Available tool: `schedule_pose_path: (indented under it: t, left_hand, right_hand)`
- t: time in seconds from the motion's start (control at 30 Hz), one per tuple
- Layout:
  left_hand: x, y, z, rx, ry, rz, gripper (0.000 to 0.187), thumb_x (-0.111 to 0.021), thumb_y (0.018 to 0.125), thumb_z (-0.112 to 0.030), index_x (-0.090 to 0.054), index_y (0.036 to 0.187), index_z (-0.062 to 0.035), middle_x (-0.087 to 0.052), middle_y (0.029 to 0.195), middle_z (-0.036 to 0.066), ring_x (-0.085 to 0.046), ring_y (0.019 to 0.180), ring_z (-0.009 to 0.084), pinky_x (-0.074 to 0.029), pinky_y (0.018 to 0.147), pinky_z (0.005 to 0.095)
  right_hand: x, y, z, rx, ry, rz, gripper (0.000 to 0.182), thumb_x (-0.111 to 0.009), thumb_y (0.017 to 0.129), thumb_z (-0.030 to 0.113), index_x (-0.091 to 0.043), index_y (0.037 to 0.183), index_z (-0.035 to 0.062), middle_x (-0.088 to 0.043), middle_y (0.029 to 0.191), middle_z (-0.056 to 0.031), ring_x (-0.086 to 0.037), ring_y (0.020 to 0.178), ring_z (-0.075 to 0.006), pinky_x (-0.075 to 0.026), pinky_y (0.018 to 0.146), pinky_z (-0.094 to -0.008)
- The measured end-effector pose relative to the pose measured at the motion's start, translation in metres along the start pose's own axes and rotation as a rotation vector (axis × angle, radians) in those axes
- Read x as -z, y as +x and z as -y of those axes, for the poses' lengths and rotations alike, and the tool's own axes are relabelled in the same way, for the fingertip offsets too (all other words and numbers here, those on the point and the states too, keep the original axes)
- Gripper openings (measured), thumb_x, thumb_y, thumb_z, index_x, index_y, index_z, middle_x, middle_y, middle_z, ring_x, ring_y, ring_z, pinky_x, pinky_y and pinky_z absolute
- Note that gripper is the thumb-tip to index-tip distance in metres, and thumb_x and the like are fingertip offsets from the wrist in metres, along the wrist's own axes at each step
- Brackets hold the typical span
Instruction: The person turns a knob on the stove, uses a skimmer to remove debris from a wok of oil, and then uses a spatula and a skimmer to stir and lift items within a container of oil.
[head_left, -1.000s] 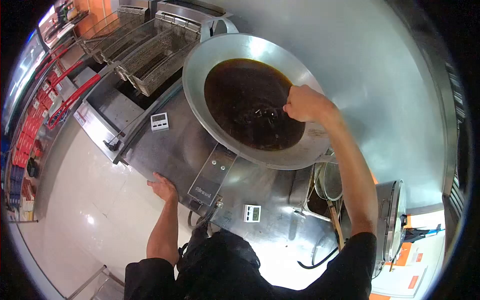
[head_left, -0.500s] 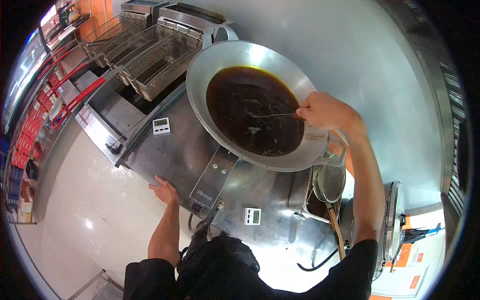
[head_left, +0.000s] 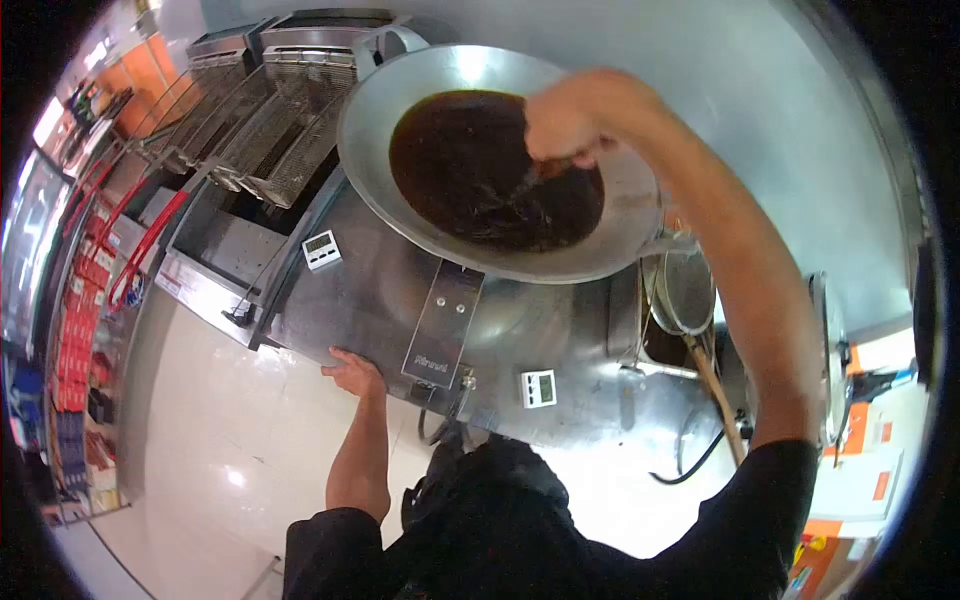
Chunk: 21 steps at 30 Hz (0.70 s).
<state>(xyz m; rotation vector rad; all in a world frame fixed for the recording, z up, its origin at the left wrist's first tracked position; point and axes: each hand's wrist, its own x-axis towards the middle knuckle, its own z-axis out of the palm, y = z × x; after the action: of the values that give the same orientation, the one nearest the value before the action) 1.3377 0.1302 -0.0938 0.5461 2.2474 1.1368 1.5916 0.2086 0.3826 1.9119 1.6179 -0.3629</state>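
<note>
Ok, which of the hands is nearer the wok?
Right. The right hand is over the wok, holding a utensil; the left hand is farther off, by the front edge of the counter.

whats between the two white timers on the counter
In the head view, a metal panel jutting from under the wok lies between the left timer and the right timer, steel counter on either side.

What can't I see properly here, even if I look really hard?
In the head view:
- The bottom of the pan: hidden by the dark liquid.
- The top of the utensil's handle: covered by the right hand.
- The utensil's far end: blurred, and lost against the liquid.
- Numbers on the white timer at picture right: too small.
</note>
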Motion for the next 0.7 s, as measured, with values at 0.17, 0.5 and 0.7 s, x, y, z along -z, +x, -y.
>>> schedule_pose_path:
  t: [0.17, 0.5, 0.7]
  left_hand:
    - [0.004, -0.005, -0.005, -0.01, 0.028, 0.017, 0.068, -0.038, 0.091, -0.053, -0.031, 0.121, 0.0072, -0.054, 0.101, 0.037, -0.055, 0.093, 0.0502, -0.046, 0.08, 0.0551]
    - [0.005, -0.01, -0.011, 0.02, 0.04, 0.022, 0.067, -0.035, 0.091, -0.055, -0.031, 0.118, 0.0066, -0.055, 0.095, 0.037, -0.057, 0.089, 0.0495, -0.049, 0.078, 0.0549]
    - [0.007, -0.011, -0.017, 0.032, 0.06, 0.017, 0.067, -0.035, 0.092, -0.054, -0.031, 0.117, 0.0073, -0.055, 0.095, 0.037, -0.057, 0.089, 0.0498, -0.05, 0.077, 0.0551]
  right_hand:
    - [0.008, 0.026, 0.019, -0.02, -0.031, 0.095, 0.022, -0.045, 0.072, 0.014, -0.052, 0.053, 0.0062, -0.051, 0.055, -0.0105, -0.045, 0.047, -0.022, -0.037, 0.05, -0.0357]
    - [-0.013, 0.046, 0.025, -0.099, -0.006, -0.062, 0.019, -0.043, 0.072, 0.01, -0.059, 0.062, 0.005, -0.055, 0.058, -0.011, -0.05, 0.048, -0.0221, -0.042, 0.045, -0.0341]
    - [-0.036, 0.041, 0.014, -0.053, 0.171, -0.353, 0.02, -0.045, 0.073, 0.004, -0.062, 0.075, -0.0036, -0.063, 0.072, -0.0149, -0.06, 0.057, -0.0258, -0.048, 0.051, -0.036]
